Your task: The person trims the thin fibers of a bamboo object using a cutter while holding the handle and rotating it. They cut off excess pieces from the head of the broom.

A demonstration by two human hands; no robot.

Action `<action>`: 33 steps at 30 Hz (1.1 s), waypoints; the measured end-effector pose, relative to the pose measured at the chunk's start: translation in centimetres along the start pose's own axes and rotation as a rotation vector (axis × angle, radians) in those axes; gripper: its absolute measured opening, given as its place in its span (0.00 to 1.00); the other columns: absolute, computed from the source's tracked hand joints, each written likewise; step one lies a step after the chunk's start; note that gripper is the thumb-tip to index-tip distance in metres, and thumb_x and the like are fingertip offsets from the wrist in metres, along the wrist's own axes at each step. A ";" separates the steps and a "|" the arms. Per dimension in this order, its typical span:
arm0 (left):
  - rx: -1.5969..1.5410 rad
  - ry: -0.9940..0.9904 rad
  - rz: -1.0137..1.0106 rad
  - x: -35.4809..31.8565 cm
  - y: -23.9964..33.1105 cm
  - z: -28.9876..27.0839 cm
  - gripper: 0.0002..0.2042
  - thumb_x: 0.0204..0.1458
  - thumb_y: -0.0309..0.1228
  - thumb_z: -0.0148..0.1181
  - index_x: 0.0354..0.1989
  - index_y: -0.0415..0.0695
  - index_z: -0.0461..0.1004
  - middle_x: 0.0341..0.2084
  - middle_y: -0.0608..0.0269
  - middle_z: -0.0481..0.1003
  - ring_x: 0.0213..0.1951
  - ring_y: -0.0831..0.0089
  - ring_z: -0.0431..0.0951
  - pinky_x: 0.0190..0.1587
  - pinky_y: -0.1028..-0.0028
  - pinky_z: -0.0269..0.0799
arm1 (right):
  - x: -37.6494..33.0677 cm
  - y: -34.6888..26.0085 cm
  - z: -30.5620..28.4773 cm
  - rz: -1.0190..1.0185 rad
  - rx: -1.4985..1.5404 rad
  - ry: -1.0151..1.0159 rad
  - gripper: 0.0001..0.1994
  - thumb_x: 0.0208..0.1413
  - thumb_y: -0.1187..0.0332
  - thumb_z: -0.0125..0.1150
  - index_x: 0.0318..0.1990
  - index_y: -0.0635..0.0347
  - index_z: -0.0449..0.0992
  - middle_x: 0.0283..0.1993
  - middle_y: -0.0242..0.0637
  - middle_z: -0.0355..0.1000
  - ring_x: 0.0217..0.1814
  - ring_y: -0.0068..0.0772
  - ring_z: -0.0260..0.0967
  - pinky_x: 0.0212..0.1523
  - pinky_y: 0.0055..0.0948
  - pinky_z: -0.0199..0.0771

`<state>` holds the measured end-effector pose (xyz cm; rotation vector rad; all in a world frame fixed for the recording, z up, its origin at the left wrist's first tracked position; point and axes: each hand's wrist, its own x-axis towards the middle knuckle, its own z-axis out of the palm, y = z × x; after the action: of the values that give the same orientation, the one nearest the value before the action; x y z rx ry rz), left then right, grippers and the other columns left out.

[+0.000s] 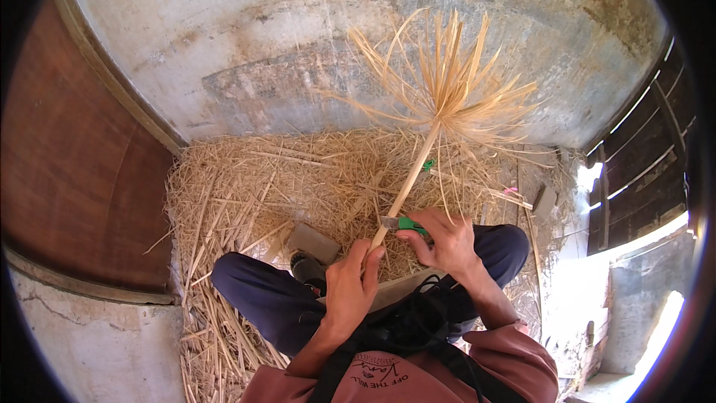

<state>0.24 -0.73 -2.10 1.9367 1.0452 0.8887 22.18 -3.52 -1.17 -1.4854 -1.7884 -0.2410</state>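
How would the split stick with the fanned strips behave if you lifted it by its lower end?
The stick probably stays stiff, since it stands straight from the left hand. Its fanned strips look thin and curl outward, so likely springy and easily snapped. It seems light, being held at one end.

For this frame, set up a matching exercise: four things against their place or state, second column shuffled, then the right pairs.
Things:
1. left hand
2. right hand
3. stick
4. straw pile

Place or state:
A. spread over the floor by the wall
B. grips the stick's lower end
C. frayed into thin strips at its top
D. holds a green-handled knife against the stick

Pairs: 1-B, 2-D, 3-C, 4-A
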 end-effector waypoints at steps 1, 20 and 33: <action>0.012 0.000 0.006 0.0 0.1 -0.1 0.10 0.74 0.32 0.59 0.46 0.36 0.76 0.18 0.53 0.74 0.21 0.59 0.80 0.25 0.63 0.70 | 0.0 0.3 -0.1 0.007 -0.006 0.004 0.15 0.56 0.56 0.81 0.42 0.53 0.85 0.34 0.31 0.80 0.26 0.38 0.78 0.24 0.36 0.75; -0.060 -0.103 -0.089 -1.7 -0.8 -0.3 0.10 0.73 0.32 0.60 0.41 0.37 0.73 0.19 0.53 0.72 0.19 0.63 0.74 0.26 0.66 0.67 | 1.8 7.0 -0.1 0.405 0.142 0.121 0.14 0.70 0.63 0.68 0.54 0.63 0.85 0.37 0.49 0.80 0.31 0.42 0.73 0.37 0.39 0.74; -0.249 -0.161 -0.185 -0.2 0.0 -0.6 0.14 0.76 0.31 0.55 0.58 0.34 0.81 0.21 0.68 0.71 0.26 0.83 0.70 0.30 0.75 0.66 | -1.8 2.5 2.0 0.187 0.359 0.022 0.15 0.64 0.60 0.76 0.47 0.62 0.83 0.36 0.42 0.81 0.30 0.43 0.79 0.32 0.38 0.77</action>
<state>-0.35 -0.75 -1.85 1.6468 0.9525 0.7107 23.55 -2.92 -4.52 -1.3703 -1.5640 0.1506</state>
